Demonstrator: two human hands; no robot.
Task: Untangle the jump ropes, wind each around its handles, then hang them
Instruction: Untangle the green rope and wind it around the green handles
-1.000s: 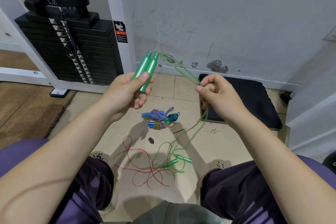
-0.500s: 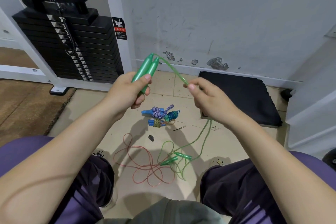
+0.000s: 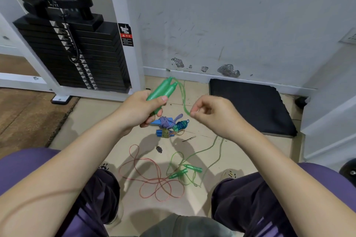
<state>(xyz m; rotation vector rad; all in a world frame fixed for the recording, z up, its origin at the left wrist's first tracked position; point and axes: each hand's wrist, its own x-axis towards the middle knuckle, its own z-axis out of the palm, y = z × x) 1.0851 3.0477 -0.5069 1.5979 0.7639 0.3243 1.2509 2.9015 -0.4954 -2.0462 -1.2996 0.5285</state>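
Observation:
My left hand (image 3: 138, 110) grips two green jump-rope handles (image 3: 163, 91) side by side, tips pointing up and away. Their green cord (image 3: 183, 100) arcs down from the tips to my right hand (image 3: 213, 116), which pinches it between thumb and fingers. Below that hand the cord trails to the floor. A second pair of green handles (image 3: 185, 171) lies on the tiles in a loose tangle with a red cord (image 3: 152, 181). Further back lie several wound ropes with blue handles (image 3: 169, 125).
A black weight stack (image 3: 77, 52) in a white frame stands at the back left. A black mat (image 3: 250, 107) lies against the scuffed wall at the right. My knees frame the floor on both sides.
Both hands have come lower in view. My right hand slid along the green cord towards the handles, so the span of cord between the two hands is shorter.

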